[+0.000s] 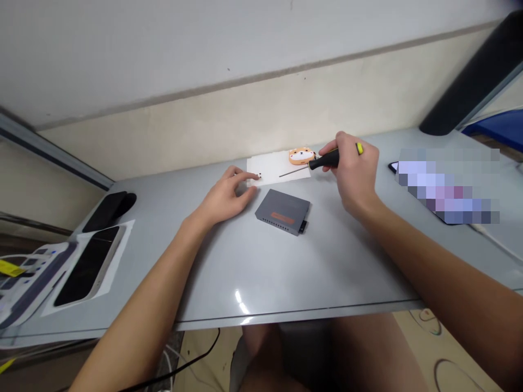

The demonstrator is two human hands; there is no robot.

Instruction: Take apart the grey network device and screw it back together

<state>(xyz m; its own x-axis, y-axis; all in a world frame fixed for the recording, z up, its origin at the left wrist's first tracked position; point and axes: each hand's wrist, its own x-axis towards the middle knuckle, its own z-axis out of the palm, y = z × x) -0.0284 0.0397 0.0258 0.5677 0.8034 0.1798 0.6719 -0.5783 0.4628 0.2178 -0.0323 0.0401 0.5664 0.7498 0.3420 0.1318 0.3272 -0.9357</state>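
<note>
- Grey table: bare room between box and near edge; far edge meets the wall.
- Left hand: thumb and index finger parted, index fingertip at small dark screws on white paper.
- Right hand: fingers closed round a black screwdriver, shaft pointing left over the paper.
- White paper: far centre.
- Grey box: centre, just near of the paper.
- Orange-and-white animal-face case: paper's far right.
</note>
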